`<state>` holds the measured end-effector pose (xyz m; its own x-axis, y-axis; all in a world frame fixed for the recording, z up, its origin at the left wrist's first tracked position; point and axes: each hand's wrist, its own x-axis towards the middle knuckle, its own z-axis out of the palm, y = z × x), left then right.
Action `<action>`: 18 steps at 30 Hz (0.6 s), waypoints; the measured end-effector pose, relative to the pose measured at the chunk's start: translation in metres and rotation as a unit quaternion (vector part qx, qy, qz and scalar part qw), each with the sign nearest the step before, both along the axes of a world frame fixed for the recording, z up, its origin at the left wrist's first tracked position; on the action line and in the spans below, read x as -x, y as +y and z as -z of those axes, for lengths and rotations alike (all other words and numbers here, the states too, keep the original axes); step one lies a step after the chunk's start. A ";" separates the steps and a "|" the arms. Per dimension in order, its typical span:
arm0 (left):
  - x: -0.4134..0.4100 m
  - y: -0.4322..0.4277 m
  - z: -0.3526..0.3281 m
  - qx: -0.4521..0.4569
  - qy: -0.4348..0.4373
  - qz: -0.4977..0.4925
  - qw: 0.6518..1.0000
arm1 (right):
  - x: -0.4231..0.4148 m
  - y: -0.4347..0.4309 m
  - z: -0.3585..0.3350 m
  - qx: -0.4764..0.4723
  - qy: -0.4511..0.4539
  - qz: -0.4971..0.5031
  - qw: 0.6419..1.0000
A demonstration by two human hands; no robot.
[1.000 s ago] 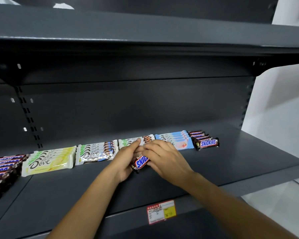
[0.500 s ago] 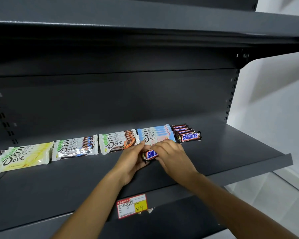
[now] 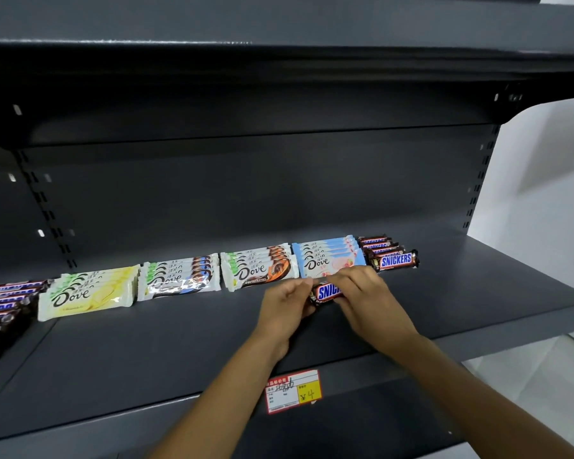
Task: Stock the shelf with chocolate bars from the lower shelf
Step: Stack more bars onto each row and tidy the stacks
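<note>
The left hand (image 3: 287,306) and right hand (image 3: 365,293) both gripped one Snickers bar (image 3: 327,292) by its ends, low at the shelf (image 3: 179,352), just before the blue Dove stack (image 3: 328,260). Pushed carelessly, it could nudge that stack or the Snickers row (image 3: 395,260) askew

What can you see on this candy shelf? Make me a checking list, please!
Surface: dark grey metal shelf, bars lined up across its middle.
Job's things: Snickers bar held just above the shelf; Snickers row at the right; four Dove stacks; Snickers pile at far left.
Clutter: nothing seen.
Grips: left grip and right grip each hold one end of the Snickers bar.
Cables: nothing seen.
Surroundings: price tag on the shelf edge; upper shelf; white wall at right.
</note>
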<state>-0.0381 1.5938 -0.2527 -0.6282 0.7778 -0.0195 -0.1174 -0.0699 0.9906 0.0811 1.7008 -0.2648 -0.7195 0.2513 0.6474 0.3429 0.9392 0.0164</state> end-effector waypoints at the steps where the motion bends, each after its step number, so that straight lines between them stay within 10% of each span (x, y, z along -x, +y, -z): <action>1: 0.001 -0.001 0.000 -0.003 0.009 -0.007 1.000 | -0.001 0.000 0.000 0.003 0.010 -0.007 1.000; 18: -0.031 0.046 -0.002 0.006 0.014 -0.023 1.000 | -0.043 0.056 -0.003 0.178 0.048 -0.032 0.982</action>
